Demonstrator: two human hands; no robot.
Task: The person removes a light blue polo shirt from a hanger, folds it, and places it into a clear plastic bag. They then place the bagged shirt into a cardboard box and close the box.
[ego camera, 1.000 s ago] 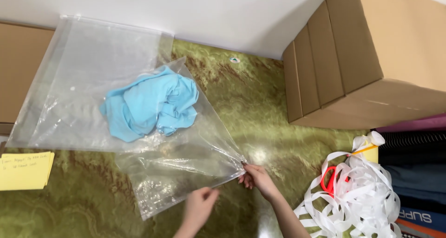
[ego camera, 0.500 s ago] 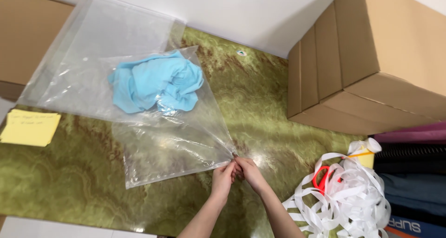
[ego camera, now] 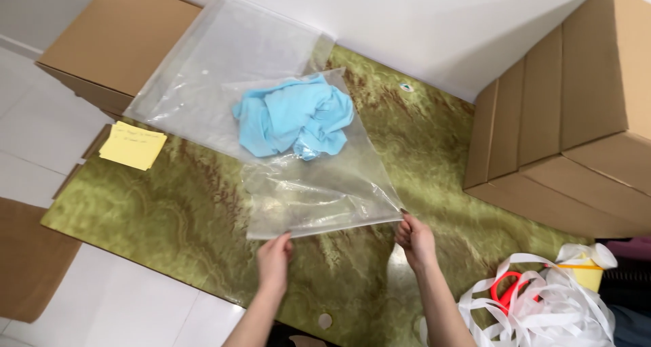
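While holding bag (ego camera: 319, 198), hands (ego camera: 274, 259) separated.

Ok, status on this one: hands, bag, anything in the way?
Left hand and right hand each pinch the near edge of the clear plastic bag. Blue cloth bunched inside. Green table around it bare.

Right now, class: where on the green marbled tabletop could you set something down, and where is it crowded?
Bare green marbled tabletop lies between the yellow sticky note and the left hand, and again between the clear plastic bag and the stacked brown cardboard boxes. The near right corner is crowded with white ribbon strips.
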